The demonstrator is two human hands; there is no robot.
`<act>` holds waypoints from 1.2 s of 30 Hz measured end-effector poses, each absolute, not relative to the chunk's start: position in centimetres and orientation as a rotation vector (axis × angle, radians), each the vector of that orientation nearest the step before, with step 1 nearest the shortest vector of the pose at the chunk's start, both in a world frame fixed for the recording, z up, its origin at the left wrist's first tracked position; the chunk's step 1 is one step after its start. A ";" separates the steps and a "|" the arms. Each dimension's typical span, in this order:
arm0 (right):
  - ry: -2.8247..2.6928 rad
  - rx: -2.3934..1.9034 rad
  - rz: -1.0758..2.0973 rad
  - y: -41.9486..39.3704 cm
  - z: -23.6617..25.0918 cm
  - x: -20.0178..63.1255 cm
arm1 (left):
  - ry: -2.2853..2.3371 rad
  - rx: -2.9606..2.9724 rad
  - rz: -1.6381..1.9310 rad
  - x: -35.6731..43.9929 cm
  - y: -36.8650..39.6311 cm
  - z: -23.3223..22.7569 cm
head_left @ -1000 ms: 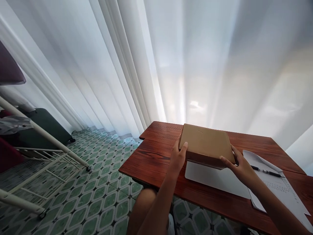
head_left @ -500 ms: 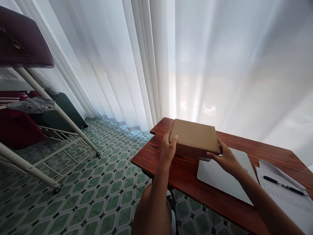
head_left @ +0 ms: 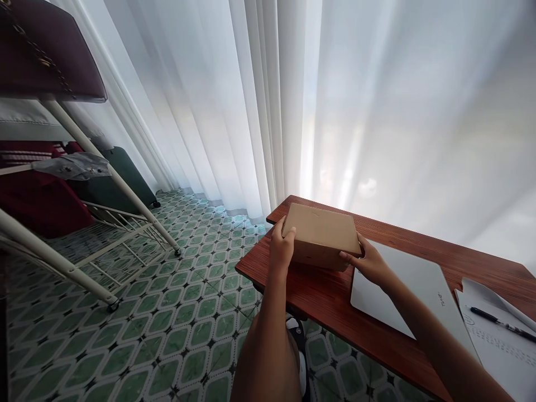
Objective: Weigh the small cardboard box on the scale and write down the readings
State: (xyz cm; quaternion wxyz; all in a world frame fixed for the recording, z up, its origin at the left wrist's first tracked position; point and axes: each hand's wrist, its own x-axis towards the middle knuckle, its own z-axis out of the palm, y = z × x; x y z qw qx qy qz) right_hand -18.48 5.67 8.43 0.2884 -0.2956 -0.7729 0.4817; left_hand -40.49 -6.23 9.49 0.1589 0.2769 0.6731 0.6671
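Between my two hands is a closed brown cardboard box (head_left: 322, 229), at the left part of the dark red wooden table (head_left: 310, 290). My left hand (head_left: 282, 245) grips its left end, thumb on the top edge. At the right end my right hand (head_left: 368, 259) has its thumb on the front face and its fingers behind the corner. The box's underside is hidden, so I cannot tell whether it rests fully on the wood. Just right of it lies a closed silver laptop (head_left: 402, 296), partly under my right forearm.
Written paper sheets (head_left: 494, 340) with a black pen (head_left: 502, 322) on them lie at the table's right. A white metal rack (head_left: 142, 209) on casters stands at left, a maroon bag (head_left: 54, 50) on top and a dark green suitcase (head_left: 129, 178) behind. White curtains (head_left: 377, 111) hang behind the table.
The box has moved left and down off the laptop's corner onto the bare wood side, both hands still holding it. The whole view has shifted slightly, with the rack now further right.
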 end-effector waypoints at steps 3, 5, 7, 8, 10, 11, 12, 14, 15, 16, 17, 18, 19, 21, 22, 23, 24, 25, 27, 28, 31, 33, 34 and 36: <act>-2.065 -0.777 1.275 5.6 8.0 -18.7 | 2.063 0.776 1.762 -40.6 -6.4 9.7; -2.064 -0.794 1.279 5.6 7.8 -18.8 | 2.154 0.783 1.649 -40.5 -6.6 10.1; -2.076 -0.804 1.292 5.6 7.7 -18.8 | 2.244 0.808 1.535 -40.3 -6.8 10.5; -2.085 -0.807 1.298 5.5 7.6 -18.8 | 2.289 0.822 1.473 -40.3 -6.9 10.7; -2.102 -0.812 1.303 5.4 7.5 -18.9 | 2.384 0.852 1.347 -40.1 -6.9 11.1; -2.105 -0.817 1.304 5.4 7.4 -18.9 | 2.425 0.868 1.295 -40.0 -6.9 11.2; -2.102 -0.822 1.306 5.3 7.4 -19.0 | 2.458 0.885 1.252 -40.0 -6.9 11.3; -2.089 -0.825 1.311 5.2 7.2 -19.0 | 2.518 0.903 1.180 -39.7 -6.9 11.4; -2.081 -0.825 1.317 5.2 7.1 -19.1 | 2.546 0.909 1.145 -39.6 -6.8 11.4; -2.073 -0.822 1.326 5.2 7.0 -19.1 | 2.575 0.913 1.110 -39.5 -6.8 11.4; -2.069 -0.816 1.339 5.2 6.8 -19.1 | 2.608 0.919 1.072 -39.4 -6.8 11.4; -2.065 -0.809 1.351 5.3 6.7 -19.2 | 2.641 0.926 1.033 -39.3 -6.8 11.4; -2.061 -0.802 1.363 5.3 6.6 -19.2 | 2.670 0.935 0.996 -39.2 -6.8 11.3; -2.059 -0.793 1.374 5.3 6.4 -19.2 | 2.708 0.949 0.938 -39.1 -6.8 11.2; -2.057 -0.793 1.375 5.4 6.2 -19.2 | 2.719 0.954 0.919 -39.1 -6.8 11.2; -2.054 -0.795 1.374 5.4 6.1 -19.2 | 2.726 0.957 0.904 -39.2 -6.8 11.1; -2.050 -0.795 1.373 5.4 6.0 -19.2 | 2.731 0.956 0.892 -39.2 -6.8 11.1; -2.047 -0.794 1.372 5.5 5.9 -19.3 | 2.737 0.955 0.881 -39.2 -6.8 11.1; -2.045 -0.789 1.368 5.5 5.8 -19.3 | 2.749 0.953 0.859 -39.3 -6.8 11.0; -2.049 -0.788 1.363 5.5 5.8 -19.3 | 2.755 0.952 0.848 -39.3 -6.8 11.0; -2.062 -0.802 1.346 5.4 5.9 -19.4 | 2.760 0.949 0.814 -39.4 -6.8 11.0; -2.074 -0.825 1.311 5.2 6.1 -19.4 | 2.758 0.952 0.806 -39.3 -6.8 11.0; -2.082 -0.838 1.292 5.1 6.2 -19.4 | 2.758 0.954 0.806 -39.3 -6.8 11.1; -2.090 -0.858 1.272 5.0 6.3 -19.4 | 2.762 0.957 0.807 -39.3 -6.9 11.1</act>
